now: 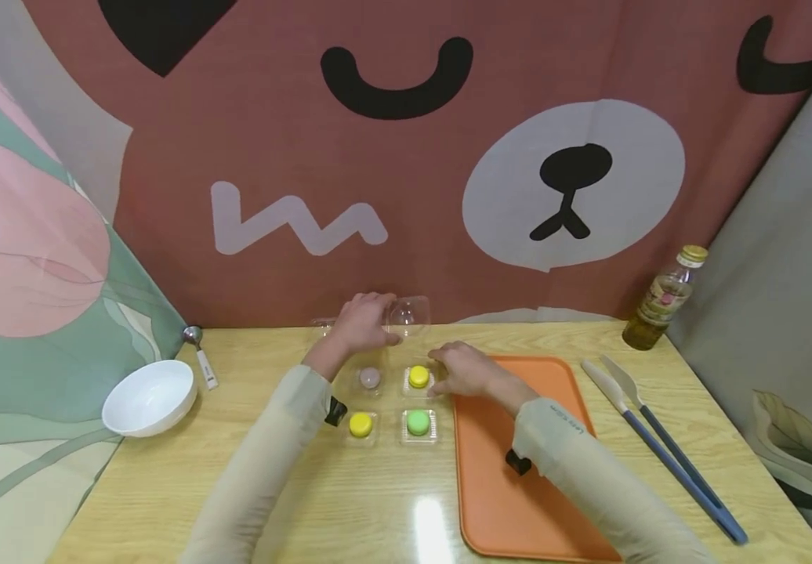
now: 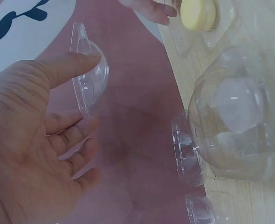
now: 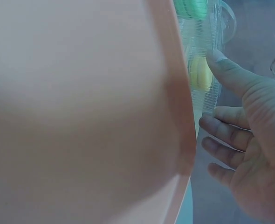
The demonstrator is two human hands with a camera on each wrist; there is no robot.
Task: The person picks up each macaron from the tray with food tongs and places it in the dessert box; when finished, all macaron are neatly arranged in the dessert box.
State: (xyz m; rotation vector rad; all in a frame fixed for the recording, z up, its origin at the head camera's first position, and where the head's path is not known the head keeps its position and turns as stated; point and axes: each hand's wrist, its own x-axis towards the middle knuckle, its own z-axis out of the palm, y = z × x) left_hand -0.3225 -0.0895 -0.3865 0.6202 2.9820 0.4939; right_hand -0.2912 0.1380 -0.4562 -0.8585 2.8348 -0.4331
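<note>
Several small clear plastic boxes stand on the table, each with a macaron. My left hand (image 1: 364, 323) is behind them, at the left edge of an upright clear domed lid (image 2: 93, 81). Its thumb overlaps the dome in the left wrist view, and its fingers are loosely bent. My right hand (image 1: 473, 370) is beside the box with the back yellow macaron (image 1: 418, 376). In the right wrist view the thumb touches that box's side, while the fingers are slightly bent near its end. A lilac macaron (image 1: 369, 377), a front yellow macaron (image 1: 360, 424) and a green macaron (image 1: 418, 422) are nearby.
An orange tray (image 1: 498, 509) lies under my right forearm. Further right are two long-handled spreading knives (image 1: 660, 446) and a bottle (image 1: 660, 305). A white bowl (image 1: 150, 399) and a measuring spoon (image 1: 200, 356) are at left. A patterned cloth (image 1: 272, 282) hangs behind the table.
</note>
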